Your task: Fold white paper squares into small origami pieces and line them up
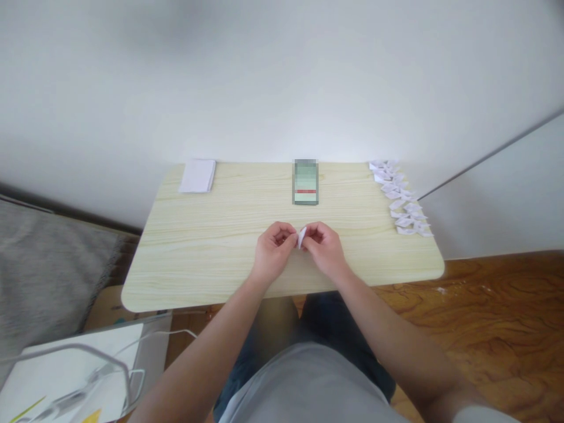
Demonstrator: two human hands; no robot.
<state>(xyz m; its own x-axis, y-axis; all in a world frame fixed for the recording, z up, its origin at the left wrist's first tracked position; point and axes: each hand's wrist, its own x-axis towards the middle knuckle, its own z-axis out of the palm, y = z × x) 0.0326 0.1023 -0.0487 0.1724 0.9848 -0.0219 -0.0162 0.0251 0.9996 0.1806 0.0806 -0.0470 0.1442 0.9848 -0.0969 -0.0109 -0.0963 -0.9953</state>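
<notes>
Over the front middle of the pale wooden table (211, 247), a small piece of folded white paper (302, 237) is held up between my two hands. My left hand (275, 247) pinches at its left edge, thumb against fingertips. From the other side my right hand (324, 244) grips the paper between thumb and fingers. The fingers hide part of the folds. Several folded white paper boats (399, 200) stand in rows along the table's right end. At the back left lies a stack of white paper sheets (197, 176).
A phone with a blurred screen (305, 182) lies behind my hands near the wall (282, 82). Left of the table are a white surface (79, 370) with cables and a grey cloth (48, 264). Wooden floor (493, 329) shows at the right.
</notes>
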